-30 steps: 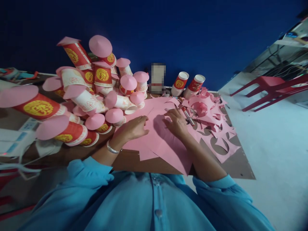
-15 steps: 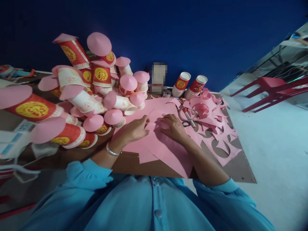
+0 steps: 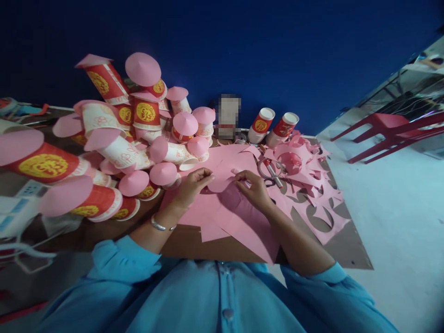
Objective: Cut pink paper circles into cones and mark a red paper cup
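Observation:
My left hand [image 3: 192,185] and my right hand [image 3: 252,187] together hold a round pink paper piece [image 3: 222,178] just above the pink paper sheets [image 3: 239,217] on the brown table [image 3: 215,243]. Each hand pinches one side of the piece with its fingertips. A silver bracelet [image 3: 158,224] circles my left wrist. Scissors [image 3: 271,170] lie on the paper just right of my right hand.
A heap of red and white paper cups with pink cone lids [image 3: 138,138] fills the table's left side. Two open red cups [image 3: 274,124] stand at the back. Pink offcuts with round holes [image 3: 312,194] cover the right. A red chair [image 3: 391,132] stands on the floor at right.
Both hands drew closer together and lifted a round pink piece off the sheets, where before they lay flat on the paper.

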`<state>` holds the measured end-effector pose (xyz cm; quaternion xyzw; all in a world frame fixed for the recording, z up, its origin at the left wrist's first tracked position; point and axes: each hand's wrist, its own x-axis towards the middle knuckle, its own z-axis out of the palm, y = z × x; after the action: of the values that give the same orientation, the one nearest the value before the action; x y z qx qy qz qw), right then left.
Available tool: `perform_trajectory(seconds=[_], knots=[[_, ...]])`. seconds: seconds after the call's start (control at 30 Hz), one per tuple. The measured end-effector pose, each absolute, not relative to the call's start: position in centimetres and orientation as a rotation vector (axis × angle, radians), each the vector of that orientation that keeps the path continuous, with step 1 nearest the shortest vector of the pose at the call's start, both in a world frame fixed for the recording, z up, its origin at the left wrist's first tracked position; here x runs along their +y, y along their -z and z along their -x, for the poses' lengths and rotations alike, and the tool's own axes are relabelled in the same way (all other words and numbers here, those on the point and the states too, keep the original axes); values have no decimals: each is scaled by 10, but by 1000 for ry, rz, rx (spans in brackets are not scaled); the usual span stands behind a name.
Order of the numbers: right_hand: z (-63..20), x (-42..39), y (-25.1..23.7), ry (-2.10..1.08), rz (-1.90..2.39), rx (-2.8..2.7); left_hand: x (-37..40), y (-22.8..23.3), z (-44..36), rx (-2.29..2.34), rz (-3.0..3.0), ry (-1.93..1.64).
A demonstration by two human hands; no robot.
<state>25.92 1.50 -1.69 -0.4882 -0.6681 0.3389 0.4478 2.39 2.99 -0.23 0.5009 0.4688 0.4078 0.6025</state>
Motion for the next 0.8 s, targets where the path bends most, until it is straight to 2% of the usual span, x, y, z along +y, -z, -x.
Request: perform_trajectory(seconds=[0.27,0.4,0.57,0.8], knots=[[-257,10,15,-641,1085,-1787,25,-3,-27,1146,-1109,-1028],[-263,22,3,-253,1262,-1979,26,-5,-25,1152,-1178,-1092],[-262,72,-29,209,1604,-2394,28,4,-27,1167,-1236,-1077],[-251,155,-37,375,1816,-2530,28,10,-27,1175,-1330,-1092]])
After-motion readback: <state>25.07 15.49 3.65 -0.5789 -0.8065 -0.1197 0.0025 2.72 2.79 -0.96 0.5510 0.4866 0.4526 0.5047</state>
